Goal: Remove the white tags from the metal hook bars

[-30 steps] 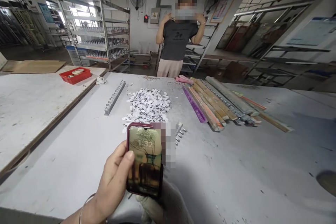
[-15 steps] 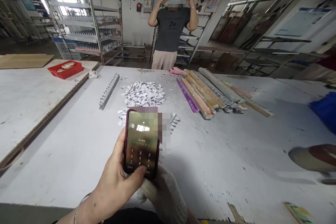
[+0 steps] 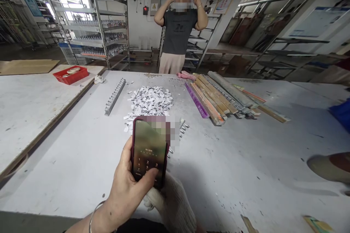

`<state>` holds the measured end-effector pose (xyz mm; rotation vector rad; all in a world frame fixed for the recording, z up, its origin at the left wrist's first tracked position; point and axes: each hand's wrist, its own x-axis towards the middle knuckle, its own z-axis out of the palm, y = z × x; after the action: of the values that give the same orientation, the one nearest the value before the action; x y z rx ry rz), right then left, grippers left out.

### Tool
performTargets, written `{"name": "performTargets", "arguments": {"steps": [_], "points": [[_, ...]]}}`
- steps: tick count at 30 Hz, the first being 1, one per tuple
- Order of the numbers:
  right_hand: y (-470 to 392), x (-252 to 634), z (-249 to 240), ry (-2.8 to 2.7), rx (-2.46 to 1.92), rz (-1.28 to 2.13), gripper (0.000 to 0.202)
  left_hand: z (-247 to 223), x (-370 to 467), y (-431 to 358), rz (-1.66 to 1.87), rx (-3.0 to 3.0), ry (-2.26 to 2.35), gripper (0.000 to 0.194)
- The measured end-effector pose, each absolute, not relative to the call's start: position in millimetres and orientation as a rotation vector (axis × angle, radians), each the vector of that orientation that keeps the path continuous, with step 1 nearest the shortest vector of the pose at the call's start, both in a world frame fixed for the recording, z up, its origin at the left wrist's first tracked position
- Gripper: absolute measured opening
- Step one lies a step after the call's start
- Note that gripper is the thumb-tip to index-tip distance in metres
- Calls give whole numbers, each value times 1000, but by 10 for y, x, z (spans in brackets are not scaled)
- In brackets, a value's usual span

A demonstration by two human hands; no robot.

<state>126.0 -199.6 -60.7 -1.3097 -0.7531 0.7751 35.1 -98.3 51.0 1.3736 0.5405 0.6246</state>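
Note:
My bare left hand [image 3: 133,189] is wrapped round a smartphone [image 3: 149,153] in a dark red case, held upright above the table. Its thumb lies on the lower part of the screen, over a number keypad. Close below and behind the phone is my right hand [image 3: 176,202], in a white knitted glove. Its fingers look curled, and a bunched white bit shows at their left; whether they grip it is partly hidden. Beyond the phone lies a heap of small white tagged pieces [image 3: 151,100]. Several small metal parts [image 3: 183,127] lie just right of the phone.
A metal bar with a row of small parts [image 3: 115,96] lies left of the heap. Wooden and metal bars [image 3: 216,96] and a purple strip [image 3: 196,100] lie to the right. A red tray [image 3: 71,75] stands left. Across the table [image 3: 82,156] stands a person [image 3: 179,32], hands raised.
My left thumb has shifted slightly up and right over the keypad. The view has tilted a little, so most things sit slightly lower. The phone stays held.

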Motion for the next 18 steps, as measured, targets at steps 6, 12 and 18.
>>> {"name": "performTargets", "arguments": {"steps": [6, 12, 18], "points": [[-2114, 1321, -96, -832, -1348, 913, 35, 566, 347, -915, 621, 1306, 401, 61], [-2125, 1352, -15, -784, -1383, 944, 28, 564, 361, -892, 631, 1324, 424, 51], [-2103, 1363, -10, -763, -1307, 978, 20, 515, 313, -883, 500, 1377, 353, 75]]}}
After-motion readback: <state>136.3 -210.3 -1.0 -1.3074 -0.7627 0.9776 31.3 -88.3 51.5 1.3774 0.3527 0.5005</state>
